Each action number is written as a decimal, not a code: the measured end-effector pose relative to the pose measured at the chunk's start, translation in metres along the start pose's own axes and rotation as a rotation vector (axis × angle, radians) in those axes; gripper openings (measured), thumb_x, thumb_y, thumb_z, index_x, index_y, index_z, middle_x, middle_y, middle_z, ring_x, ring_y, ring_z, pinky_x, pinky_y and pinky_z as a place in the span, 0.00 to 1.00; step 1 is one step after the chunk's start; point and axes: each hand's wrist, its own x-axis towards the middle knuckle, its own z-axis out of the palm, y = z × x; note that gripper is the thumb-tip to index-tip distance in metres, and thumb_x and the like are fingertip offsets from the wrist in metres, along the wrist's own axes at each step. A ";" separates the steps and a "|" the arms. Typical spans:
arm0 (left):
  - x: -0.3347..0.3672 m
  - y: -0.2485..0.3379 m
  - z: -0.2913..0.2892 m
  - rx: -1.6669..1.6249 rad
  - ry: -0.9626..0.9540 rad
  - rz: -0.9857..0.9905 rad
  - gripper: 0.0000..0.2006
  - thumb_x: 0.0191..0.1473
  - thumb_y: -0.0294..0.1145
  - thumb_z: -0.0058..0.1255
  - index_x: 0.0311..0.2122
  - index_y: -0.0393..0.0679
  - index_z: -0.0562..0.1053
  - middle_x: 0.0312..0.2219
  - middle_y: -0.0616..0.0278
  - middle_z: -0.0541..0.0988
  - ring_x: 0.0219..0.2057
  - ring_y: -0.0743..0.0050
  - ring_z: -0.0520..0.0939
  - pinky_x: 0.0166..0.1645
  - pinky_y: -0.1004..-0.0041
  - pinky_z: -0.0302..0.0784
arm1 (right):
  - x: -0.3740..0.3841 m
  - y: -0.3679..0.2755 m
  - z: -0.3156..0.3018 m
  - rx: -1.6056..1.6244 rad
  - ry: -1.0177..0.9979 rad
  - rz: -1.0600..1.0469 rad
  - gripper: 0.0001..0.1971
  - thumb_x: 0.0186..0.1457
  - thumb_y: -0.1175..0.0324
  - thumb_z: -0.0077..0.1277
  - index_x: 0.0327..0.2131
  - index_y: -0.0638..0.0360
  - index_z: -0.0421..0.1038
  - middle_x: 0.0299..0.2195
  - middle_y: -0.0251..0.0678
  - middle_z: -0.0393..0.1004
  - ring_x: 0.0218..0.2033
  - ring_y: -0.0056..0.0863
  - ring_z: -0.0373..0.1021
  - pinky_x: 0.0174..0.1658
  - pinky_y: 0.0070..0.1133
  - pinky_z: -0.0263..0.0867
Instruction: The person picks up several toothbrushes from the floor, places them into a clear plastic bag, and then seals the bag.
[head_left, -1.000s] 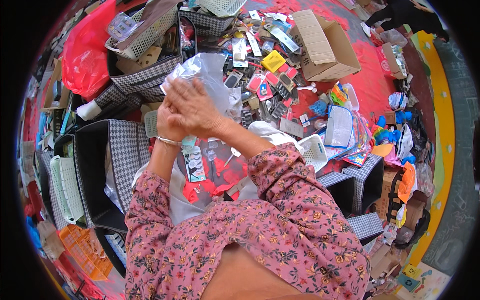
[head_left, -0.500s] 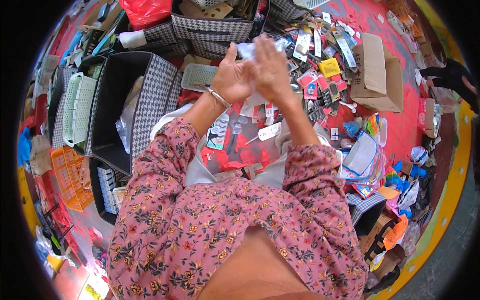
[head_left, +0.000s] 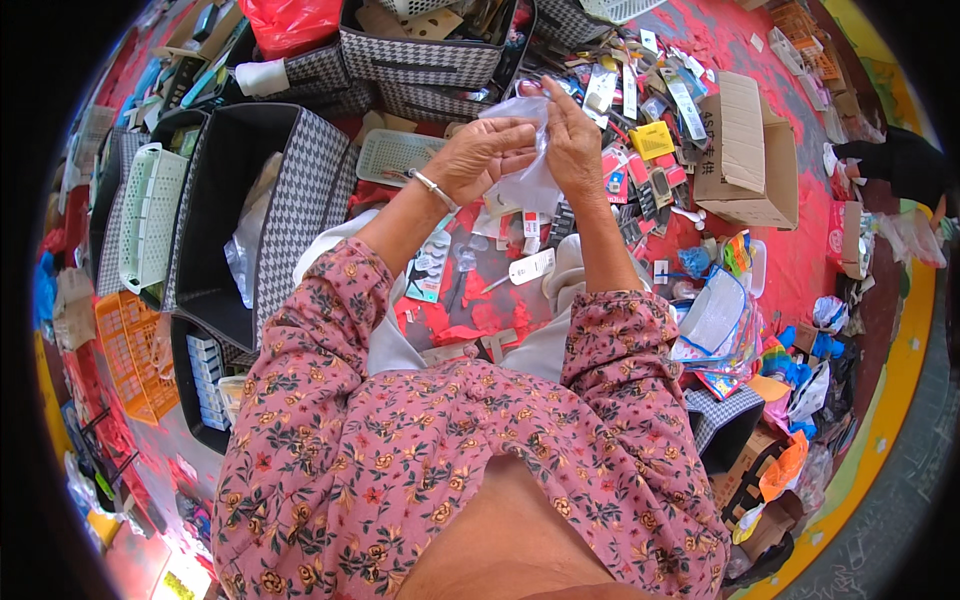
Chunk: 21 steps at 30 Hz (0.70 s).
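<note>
Right fingers point(head_left: 570, 112), straighter earlier, now bent around translucent bag point(head_left: 531, 191); left fingers point(head_left: 500, 138) — half-open — at its left side

This looks like a stall or stockroom for small goods, though which of the two cannot be told. Just beyond and to the right of the right hand point(head_left: 575, 150), a heap of small packaged wares point(head_left: 640, 180) lies on a worn red floor covering point(head_left: 815, 165), with an open cardboard box point(head_left: 735, 160) farther right. Left of the left hand point(head_left: 480, 160) are houndstooth storage bins point(head_left: 310, 180) and a pale green plastic basket point(head_left: 150, 220).
</note>
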 end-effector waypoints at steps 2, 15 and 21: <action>0.002 -0.005 -0.006 0.126 0.076 0.006 0.11 0.46 0.30 0.49 0.35 0.37 0.68 0.29 0.66 0.73 0.30 0.84 0.74 0.32 0.87 0.71 | -0.003 0.000 0.003 0.019 -0.056 0.040 0.16 0.52 0.69 0.36 0.46 0.60 0.61 0.37 0.45 0.69 0.37 0.29 0.68 0.39 0.18 0.61; 0.007 -0.004 -0.018 0.119 0.267 0.115 0.04 0.47 0.25 0.46 0.29 0.37 0.67 0.24 0.65 0.71 0.22 0.81 0.73 0.28 0.84 0.73 | 0.006 0.007 -0.014 0.284 0.201 0.171 0.16 0.50 0.75 0.37 0.44 0.68 0.61 0.35 0.34 0.72 0.22 0.12 0.58 0.28 0.10 0.57; 0.008 0.016 -0.032 0.408 0.746 0.400 0.06 0.47 0.24 0.42 0.30 0.32 0.65 0.27 0.58 0.69 0.26 0.73 0.73 0.30 0.78 0.76 | 0.005 -0.010 -0.032 -0.150 0.431 0.059 0.15 0.50 0.75 0.35 0.42 0.67 0.63 0.29 0.34 0.74 0.15 0.12 0.55 0.20 0.12 0.54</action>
